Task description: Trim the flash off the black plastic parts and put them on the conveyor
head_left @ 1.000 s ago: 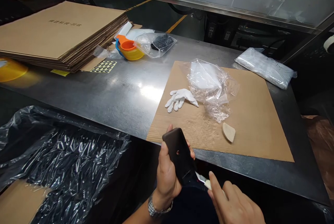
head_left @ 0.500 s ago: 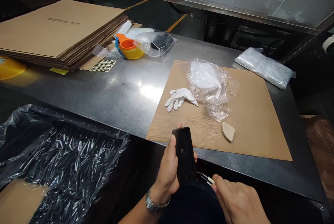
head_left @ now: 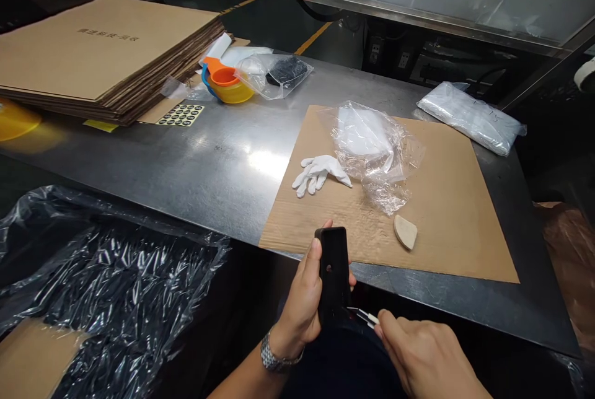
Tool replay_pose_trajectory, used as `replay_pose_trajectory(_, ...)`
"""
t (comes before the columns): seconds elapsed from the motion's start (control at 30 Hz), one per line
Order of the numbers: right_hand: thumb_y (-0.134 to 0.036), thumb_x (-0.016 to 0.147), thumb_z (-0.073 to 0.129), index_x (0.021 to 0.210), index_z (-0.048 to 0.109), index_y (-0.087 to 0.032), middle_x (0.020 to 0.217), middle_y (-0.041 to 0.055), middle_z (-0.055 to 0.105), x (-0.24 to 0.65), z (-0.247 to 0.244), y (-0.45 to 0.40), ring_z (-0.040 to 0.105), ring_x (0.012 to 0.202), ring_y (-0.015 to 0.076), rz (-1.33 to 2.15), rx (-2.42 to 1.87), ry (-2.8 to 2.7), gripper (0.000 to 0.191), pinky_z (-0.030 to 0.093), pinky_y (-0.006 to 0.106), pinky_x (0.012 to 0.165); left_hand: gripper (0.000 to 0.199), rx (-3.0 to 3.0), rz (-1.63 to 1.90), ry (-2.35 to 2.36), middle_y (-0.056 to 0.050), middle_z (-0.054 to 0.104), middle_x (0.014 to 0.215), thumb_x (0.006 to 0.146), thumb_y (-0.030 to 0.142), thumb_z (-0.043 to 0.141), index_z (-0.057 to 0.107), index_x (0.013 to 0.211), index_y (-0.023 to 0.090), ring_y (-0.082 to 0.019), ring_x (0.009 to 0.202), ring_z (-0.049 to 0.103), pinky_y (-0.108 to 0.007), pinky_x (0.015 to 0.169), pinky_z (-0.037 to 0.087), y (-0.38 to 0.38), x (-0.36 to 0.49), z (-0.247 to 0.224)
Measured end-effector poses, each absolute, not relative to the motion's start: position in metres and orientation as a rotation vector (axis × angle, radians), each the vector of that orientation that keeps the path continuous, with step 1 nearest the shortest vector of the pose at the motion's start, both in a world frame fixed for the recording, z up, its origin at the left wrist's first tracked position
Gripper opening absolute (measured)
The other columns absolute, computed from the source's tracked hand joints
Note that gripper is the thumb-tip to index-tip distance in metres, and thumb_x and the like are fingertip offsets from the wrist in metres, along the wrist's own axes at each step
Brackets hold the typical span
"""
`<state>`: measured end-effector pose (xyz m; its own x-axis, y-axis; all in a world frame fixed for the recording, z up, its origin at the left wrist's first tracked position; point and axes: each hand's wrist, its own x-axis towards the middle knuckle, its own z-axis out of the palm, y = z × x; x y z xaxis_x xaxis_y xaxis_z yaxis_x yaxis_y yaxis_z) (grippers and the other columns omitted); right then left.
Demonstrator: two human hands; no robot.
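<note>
My left hand (head_left: 303, 292) is wrapped round a black, narrow, tray-like plastic case (head_left: 335, 263), tilted upright just off the table's front edge. Its hollow side faces me and shows a small round hole. In my right hand (head_left: 425, 349), closed fingers grip a white-handled tool with a thin metal tip (head_left: 366, 317). That tip touches or nearly touches the lower right edge of the case; the exact contact is too dark to tell.
On a cardboard sheet (head_left: 446, 213) lie a white glove (head_left: 320, 173), clear plastic wrap (head_left: 367, 139) and a beige wedge-shaped pad (head_left: 405, 232). Stacked cardboard (head_left: 102, 46), an orange-and-yellow tape dispenser (head_left: 227, 83) and a bagged black item (head_left: 288, 70) sit farther back. Black plastic sheeting (head_left: 125, 275) is lower left.
The case has shifted slightly right and turned, so its left side wall shows more. My left hand moved along with it. The tool tip stays near the case's lower right edge.
</note>
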<state>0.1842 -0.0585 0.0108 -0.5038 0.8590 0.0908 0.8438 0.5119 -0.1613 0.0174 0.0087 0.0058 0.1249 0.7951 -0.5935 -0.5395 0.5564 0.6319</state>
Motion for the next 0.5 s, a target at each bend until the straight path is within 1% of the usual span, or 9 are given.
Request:
replay_pose_trajectory(0.13, -0.021, 0.098, 0.021, 0.071, 0.04, -0.023, 0.042, -0.0084, 0.047, 0.1847, 0.0097, -0.0587, 0.046, 0.028, 0.0112, 0.136, -1.484, -2.638, 0.034, 0.013, 0.028, 0.038, 0.058, 0.351, 1.002, 1.083, -0.002, 0.059, 0.072, 0.087, 0.052, 0.042, 0.032, 0.139, 0.029, -0.013, 0.054, 0.06, -0.024, 0.049, 0.05, 0.0088, 0.0196, 0.0072)
replay_pose_trajectory(0.3, -0.019, 0.098, 0.019, 0.074, 0.043, -0.021, 0.041, -0.0081, 0.047, 0.1827, 0.0091, -0.0589, 0.046, 0.027, 0.011, 0.054, -1.463, -2.643, 0.034, 0.012, 0.028, 0.038, 0.061, 0.394, 0.994, 1.092, -0.002, 0.06, 0.071, 0.086, 0.053, 0.043, 0.031, 0.14, 0.028, -0.013, 0.054, 0.059, -0.024, 0.049, 0.049, 0.0093, 0.0193, 0.0065)
replay_pose_trajectory(0.5, -0.019, 0.098, 0.021, 0.076, 0.047, -0.019, 0.041, -0.0071, 0.048, 0.1804, 0.0112, -0.0572, 0.046, 0.029, 0.0098, -0.018, -1.439, -2.607, 0.034, 0.017, 0.026, 0.038, 0.063, 0.407, 0.981, 1.078, -0.003, 0.062, 0.07, 0.084, 0.054, 0.045, 0.03, 0.14, 0.027, -0.014, 0.053, 0.06, -0.024, 0.05, 0.049, 0.0108, 0.0181, 0.0076)
